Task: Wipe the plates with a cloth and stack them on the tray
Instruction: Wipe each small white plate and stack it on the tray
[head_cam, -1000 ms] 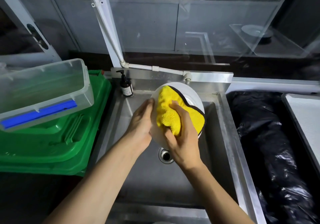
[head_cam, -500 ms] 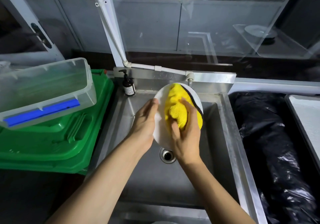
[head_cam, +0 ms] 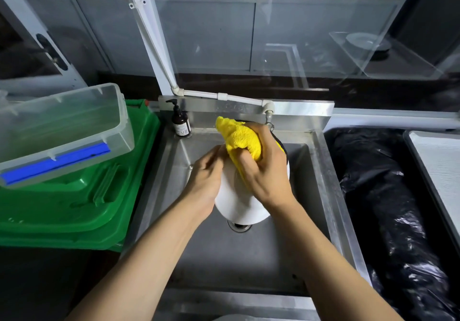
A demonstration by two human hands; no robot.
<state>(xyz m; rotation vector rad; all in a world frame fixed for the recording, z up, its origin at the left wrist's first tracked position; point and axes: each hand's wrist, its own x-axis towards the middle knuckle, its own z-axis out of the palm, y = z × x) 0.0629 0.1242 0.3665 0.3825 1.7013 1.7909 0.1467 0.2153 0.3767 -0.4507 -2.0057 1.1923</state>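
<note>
White plate (head_cam: 239,203) tilted above sink, bunched yellow cloth (head_cam: 240,139) pressed on it

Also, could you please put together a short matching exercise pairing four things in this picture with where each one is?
Things
1. yellow cloth
2. white plate
3. pump bottle
4. clear box

Places
A. standing at the back left corner of the sink
B. resting on the green crate
C. bunched in the right hand
D. held at its edge by the left hand, above the drain

Pairs: 1-C, 2-D, 3-A, 4-B
</note>
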